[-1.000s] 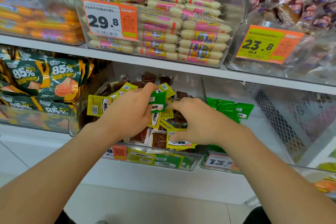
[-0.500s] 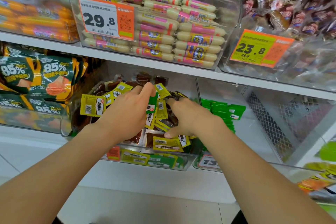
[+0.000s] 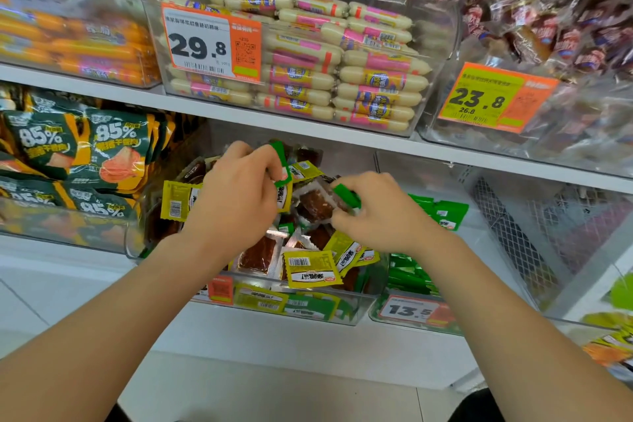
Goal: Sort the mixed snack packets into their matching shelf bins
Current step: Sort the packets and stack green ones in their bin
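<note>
A clear middle bin [image 3: 356, 313] on the lower shelf holds several yellow snack packets [image 3: 310, 269] mixed with green ones. My left hand [image 3: 236, 202] is over the bin and grips a green packet [image 3: 282, 161] between its fingers. My right hand [image 3: 380, 212] pinches another green packet [image 3: 347, 197] just above the pile. To the right, a second clear bin [image 3: 411, 322] holds only green packets [image 3: 442, 212].
Dark green 85% pouches [image 3: 113, 151] fill the bin on the left. The upper shelf [image 3: 308, 128] carries bins of pale sausages [image 3: 376, 75] and orange sausages [image 3: 85, 48]. A wire-mesh divider [image 3: 513, 233] stands at the right. Price tags hang on the bin fronts.
My right hand has come up out of the pile pinching a green packet. My left hand still grips its green packet and has risen slightly.
</note>
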### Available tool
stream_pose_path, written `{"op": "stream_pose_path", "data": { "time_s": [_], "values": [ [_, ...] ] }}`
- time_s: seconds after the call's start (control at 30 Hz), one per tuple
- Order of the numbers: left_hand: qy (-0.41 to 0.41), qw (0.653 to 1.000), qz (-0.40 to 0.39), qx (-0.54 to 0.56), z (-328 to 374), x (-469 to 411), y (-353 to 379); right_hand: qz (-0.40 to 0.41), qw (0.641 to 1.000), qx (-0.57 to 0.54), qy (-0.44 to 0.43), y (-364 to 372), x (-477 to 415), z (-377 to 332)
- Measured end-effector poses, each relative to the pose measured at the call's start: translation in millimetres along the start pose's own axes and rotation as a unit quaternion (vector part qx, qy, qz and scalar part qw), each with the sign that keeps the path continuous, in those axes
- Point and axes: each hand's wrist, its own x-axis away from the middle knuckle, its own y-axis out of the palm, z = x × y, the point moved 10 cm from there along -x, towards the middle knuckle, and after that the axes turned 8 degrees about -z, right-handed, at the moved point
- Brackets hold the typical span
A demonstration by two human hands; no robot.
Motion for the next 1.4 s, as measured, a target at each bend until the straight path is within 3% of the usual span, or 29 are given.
{"op": "stream_pose_path", "data": {
  "time_s": [0.13,0.23,0.33,0.43,0.53,0.7,0.83,0.9,0.97,1.07,1.17,1.27,1.33,1.37,1.4],
  "values": [
    [-0.018,0.999,0.029,0.004,-0.6,1.5,-8.8,0.052,0.995,-0.082,0.019,-14.4,8.9,8.4],
    [0.029,0.999,0.013,-0.012,12.0,3.0,-8.2,0.029,0.999,-0.016,0.042,-1.7,8.1,4.0],
    [0.119,0.985,-0.068,-0.101,31.7,6.6,11.5,-0.001,0.997,0.071,0.040,10.6,2.4,-8.3],
    [0.148,0.965,-0.122,-0.181,34.7,10.3,30.4,-0.072,0.997,-0.001,0.037,25.3,3.1,-6.0],
    [0.140,0.959,-0.144,-0.198,31.3,11.5,34.2,-0.054,0.994,-0.087,0.028,15.8,10.4,5.1],
    [0.087,0.977,-0.142,-0.133,21.2,8.5,30.2,0.034,0.994,-0.085,0.059,-4.5,15.7,19.3],
    [0.038,0.994,-0.098,-0.008,18.7,3.6,18.0,0.180,0.975,-0.104,0.083,-31.2,27.8,23.4],
    [0.004,0.993,-0.092,0.074,16.4,2.1,18.5,0.221,0.959,-0.164,0.072,-38.8,32.3,20.4],
    [-0.039,0.985,-0.109,0.130,13.0,2.0,26.9,0.197,0.929,-0.307,0.057,-26.4,27.7,14.6],
    [-0.130,0.938,-0.151,0.283,10.1,8.7,45.9,0.166,0.870,-0.460,0.058,-1.0,21.0,8.8],
    [-0.213,0.811,-0.173,0.516,16.8,19.3,68.2,0.224,0.884,-0.407,0.051,-9.9,26.3,4.3],
    [-0.228,0.735,-0.172,0.615,24.3,21.0,72.0,0.254,0.869,-0.423,0.036,-13.1,30.2,1.7],
    [-0.224,0.707,-0.183,0.646,30.7,21.0,70.9,0.244,0.865,-0.437,0.041,-8.6,29.9,-2.3],
    [-0.207,0.713,-0.195,0.641,35.5,20.4,69.2,0.231,0.867,-0.440,0.043,-5.4,27.7,-3.9],
    [-0.180,0.742,-0.206,0.612,39.8,19.5,66.1,0.212,0.871,-0.441,0.046,-1.7,25.8,-5.6]
  ]
}}
